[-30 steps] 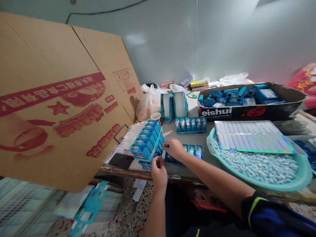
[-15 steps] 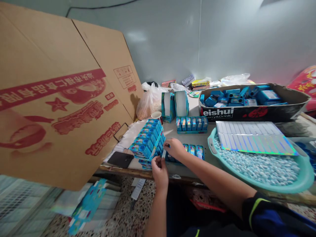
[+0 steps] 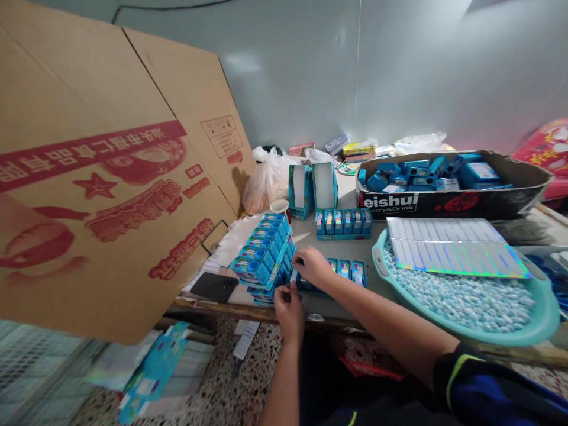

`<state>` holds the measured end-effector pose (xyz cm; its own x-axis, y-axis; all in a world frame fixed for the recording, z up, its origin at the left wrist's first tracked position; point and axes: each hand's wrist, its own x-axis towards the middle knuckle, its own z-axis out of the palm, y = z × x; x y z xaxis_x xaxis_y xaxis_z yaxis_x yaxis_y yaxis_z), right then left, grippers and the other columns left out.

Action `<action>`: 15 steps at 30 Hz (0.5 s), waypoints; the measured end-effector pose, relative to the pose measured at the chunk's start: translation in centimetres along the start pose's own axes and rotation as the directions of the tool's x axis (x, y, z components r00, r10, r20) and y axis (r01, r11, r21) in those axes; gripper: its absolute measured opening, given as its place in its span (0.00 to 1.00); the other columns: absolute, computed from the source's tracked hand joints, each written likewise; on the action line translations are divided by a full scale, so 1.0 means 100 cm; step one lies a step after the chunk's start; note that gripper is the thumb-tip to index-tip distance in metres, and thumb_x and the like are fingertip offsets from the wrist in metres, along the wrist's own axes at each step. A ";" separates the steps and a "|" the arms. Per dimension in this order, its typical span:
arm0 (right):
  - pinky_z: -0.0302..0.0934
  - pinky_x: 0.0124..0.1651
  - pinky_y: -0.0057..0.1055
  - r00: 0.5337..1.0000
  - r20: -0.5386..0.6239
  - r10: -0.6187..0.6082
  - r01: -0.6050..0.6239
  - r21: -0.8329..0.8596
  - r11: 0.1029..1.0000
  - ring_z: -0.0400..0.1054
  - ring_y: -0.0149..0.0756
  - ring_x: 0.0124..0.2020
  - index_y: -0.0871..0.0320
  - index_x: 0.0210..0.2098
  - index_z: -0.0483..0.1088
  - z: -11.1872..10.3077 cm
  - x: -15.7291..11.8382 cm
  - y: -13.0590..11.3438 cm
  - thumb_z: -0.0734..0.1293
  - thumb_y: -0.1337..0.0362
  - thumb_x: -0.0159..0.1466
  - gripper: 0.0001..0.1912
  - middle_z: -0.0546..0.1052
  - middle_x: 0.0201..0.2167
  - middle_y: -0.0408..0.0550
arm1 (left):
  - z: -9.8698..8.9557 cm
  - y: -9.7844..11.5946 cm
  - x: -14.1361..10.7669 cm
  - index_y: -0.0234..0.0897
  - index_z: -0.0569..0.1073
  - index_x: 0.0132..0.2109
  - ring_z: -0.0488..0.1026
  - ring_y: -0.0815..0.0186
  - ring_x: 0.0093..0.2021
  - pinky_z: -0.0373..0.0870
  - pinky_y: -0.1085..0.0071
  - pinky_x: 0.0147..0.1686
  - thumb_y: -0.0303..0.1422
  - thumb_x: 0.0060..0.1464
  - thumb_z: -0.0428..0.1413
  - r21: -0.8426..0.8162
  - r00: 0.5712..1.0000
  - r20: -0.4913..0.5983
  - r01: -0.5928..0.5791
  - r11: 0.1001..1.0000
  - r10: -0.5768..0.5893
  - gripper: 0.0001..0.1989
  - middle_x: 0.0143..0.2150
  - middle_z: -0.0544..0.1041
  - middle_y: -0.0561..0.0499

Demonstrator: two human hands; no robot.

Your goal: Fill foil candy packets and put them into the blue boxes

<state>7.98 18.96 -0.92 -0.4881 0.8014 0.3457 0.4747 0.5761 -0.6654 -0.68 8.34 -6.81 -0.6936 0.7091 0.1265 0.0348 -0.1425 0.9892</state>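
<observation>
At the table's front edge, my left hand (image 3: pixel 289 307) and my right hand (image 3: pixel 313 266) work close together on the end of a row of small blue boxes (image 3: pixel 358 273). A short silvery strip (image 3: pixel 293 276) shows between them at the leftmost box, its upper end under my right fingertips. My left thumb presses near its lower end, with the fingers curled. My right hand partly covers the row. Just left of my hands are stacked display trays (image 3: pixel 261 251) of similar blue boxes. Another filled tray (image 3: pixel 344 225) stands behind.
A teal basin (image 3: pixel 465 334) of wrapped candies, with a sheet of silvery strips (image 3: pixel 457 245) on it, sits right. Behind it is a black carton (image 3: pixel 444 207) of blue boxes. A large cardboard box (image 3: pixel 102 195) rises left. A paper cup (image 3: pixel 280 207) and dark flat object (image 3: pixel 213 287) are near the stack.
Both hands stay at the same box with only slight finger movement. The silvery strip now lies lower against the box end. The whole view has shifted slightly.
</observation>
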 end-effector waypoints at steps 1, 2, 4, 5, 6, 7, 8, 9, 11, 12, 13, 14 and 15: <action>0.63 0.49 0.35 1.000 -0.003 0.002 -0.002 -0.001 1.000 0.71 0.42 0.40 0.57 0.30 0.78 0.000 0.000 0.000 0.69 0.74 0.61 0.07 0.79 0.32 0.48 | 0.000 0.000 0.000 0.40 0.62 0.31 0.66 0.71 0.25 0.65 0.73 0.28 0.59 0.46 0.64 -0.007 1.000 -0.001 0.009 1.000 -0.009 0.29 0.26 0.67 0.58; 0.63 0.49 0.36 1.000 -0.009 0.009 -0.009 -0.004 1.000 0.71 0.42 0.41 0.57 0.31 0.78 0.000 0.000 0.000 0.70 0.73 0.61 0.06 0.78 0.34 0.49 | 0.001 -0.001 0.000 0.40 0.62 0.31 0.65 0.71 0.25 0.64 0.73 0.28 0.59 0.45 0.64 -0.015 1.000 -0.005 0.020 1.000 -0.020 0.29 0.26 0.66 0.59; 0.64 0.51 0.37 0.999 -0.032 0.033 -0.033 -0.011 0.999 0.70 0.44 0.45 0.58 0.34 0.78 0.000 -0.001 0.001 0.72 0.71 0.60 0.04 0.77 0.40 0.52 | 0.002 -0.003 0.001 0.40 0.62 0.31 0.65 0.71 0.25 0.64 0.73 0.28 0.59 0.44 0.65 -0.038 0.998 -0.017 0.052 0.998 -0.053 0.30 0.26 0.66 0.59; 0.64 0.52 0.37 0.998 -0.046 0.047 -0.048 -0.016 0.999 0.70 0.45 0.47 0.58 0.36 0.78 0.000 -0.001 0.002 0.73 0.70 0.60 0.05 0.76 0.43 0.54 | 0.002 -0.005 0.001 0.40 0.62 0.31 0.64 0.71 0.25 0.64 0.73 0.28 0.59 0.43 0.65 -0.050 0.997 -0.023 0.070 0.996 -0.071 0.30 0.26 0.65 0.59; 0.64 0.52 0.38 0.997 -0.056 0.062 -0.063 -0.019 0.998 0.70 0.46 0.48 0.59 0.38 0.78 0.000 -0.001 0.002 0.73 0.69 0.59 0.07 0.76 0.45 0.55 | 0.003 -0.007 0.002 0.40 0.62 0.31 0.64 0.72 0.25 0.64 0.73 0.29 0.59 0.42 0.65 -0.061 0.996 -0.025 0.088 0.994 -0.090 0.31 0.27 0.65 0.59; 0.64 0.52 0.38 0.995 -0.062 0.073 -0.075 -0.021 0.997 0.70 0.46 0.48 0.59 0.39 0.78 0.000 -0.001 0.003 0.74 0.69 0.58 0.09 0.75 0.46 0.56 | 0.003 -0.009 0.003 0.40 0.62 0.31 0.64 0.72 0.26 0.64 0.73 0.29 0.60 0.41 0.65 -0.069 0.994 -0.023 0.104 0.992 -0.106 0.31 0.27 0.65 0.59; 0.65 0.51 0.38 0.995 -0.061 0.081 -0.082 -0.023 0.996 0.70 0.46 0.48 0.58 0.40 0.78 0.000 -0.001 0.003 0.74 0.69 0.58 0.09 0.76 0.45 0.55 | 0.003 -0.011 0.004 0.40 0.62 0.31 0.63 0.72 0.26 0.65 0.73 0.29 0.60 0.41 0.66 -0.073 0.993 -0.020 0.117 0.990 -0.118 0.31 0.27 0.64 0.59; 0.65 0.50 0.38 0.995 -0.055 0.084 -0.085 -0.023 0.996 0.71 0.46 0.46 0.58 0.40 0.78 0.000 -0.001 0.003 0.73 0.69 0.59 0.09 0.77 0.43 0.54 | 0.002 -0.013 0.005 0.40 0.62 0.31 0.63 0.72 0.26 0.65 0.73 0.29 0.60 0.40 0.66 -0.074 0.992 -0.013 0.126 0.989 -0.127 0.32 0.27 0.64 0.59; 0.65 0.49 0.37 0.996 -0.044 0.084 -0.085 -0.020 0.996 0.72 0.46 0.45 0.57 0.40 0.77 0.001 -0.002 0.004 0.72 0.69 0.60 0.08 0.78 0.40 0.52 | 0.001 -0.017 0.006 0.40 0.62 0.31 0.63 0.72 0.26 0.66 0.73 0.29 0.60 0.40 0.66 -0.073 0.990 -0.001 0.139 0.988 -0.140 0.32 0.26 0.64 0.59; 0.65 0.49 0.37 0.996 -0.041 0.083 -0.084 -0.018 0.996 0.72 0.47 0.45 0.57 0.41 0.77 0.001 -0.002 0.004 0.71 0.69 0.60 0.08 0.79 0.39 0.52 | 0.000 -0.019 0.007 0.40 0.61 0.31 0.63 0.72 0.26 0.67 0.72 0.29 0.60 0.40 0.66 -0.073 0.989 0.005 0.146 0.987 -0.146 0.31 0.26 0.64 0.59; 0.65 0.49 0.37 0.996 -0.042 0.084 -0.084 -0.017 0.996 0.73 0.47 0.46 0.56 0.41 0.77 0.001 -0.002 0.005 0.70 0.70 0.60 0.09 0.80 0.40 0.52 | 0.000 -0.020 0.007 0.40 0.61 0.31 0.63 0.72 0.26 0.67 0.72 0.29 0.59 0.41 0.65 -0.072 0.989 0.013 0.151 0.986 -0.150 0.31 0.26 0.63 0.60; 0.65 0.49 0.37 0.996 -0.043 0.084 -0.085 -0.017 0.996 0.73 0.47 0.46 0.56 0.42 0.77 0.001 -0.002 0.005 0.70 0.70 0.61 0.10 0.80 0.41 0.52 | -0.001 -0.021 0.008 0.40 0.61 0.31 0.63 0.71 0.25 0.68 0.71 0.29 0.59 0.43 0.65 -0.070 0.988 0.021 0.154 0.986 -0.153 0.30 0.25 0.63 0.60; 0.65 0.49 0.36 0.995 -0.043 0.085 -0.086 -0.017 0.996 0.73 0.47 0.47 0.56 0.42 0.77 0.001 -0.002 0.006 0.69 0.71 0.61 0.10 0.81 0.42 0.52 | -0.001 -0.022 0.008 0.41 0.61 0.31 0.62 0.71 0.25 0.68 0.70 0.29 0.58 0.44 0.64 -0.062 0.989 0.031 0.148 0.987 -0.146 0.29 0.25 0.62 0.60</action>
<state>8.27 19.12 -1.45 -0.4140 0.8536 0.3162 0.5271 0.5080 -0.6812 -1.43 9.14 -8.93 -0.6689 0.7431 -0.0172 -0.1128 -0.0787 0.9905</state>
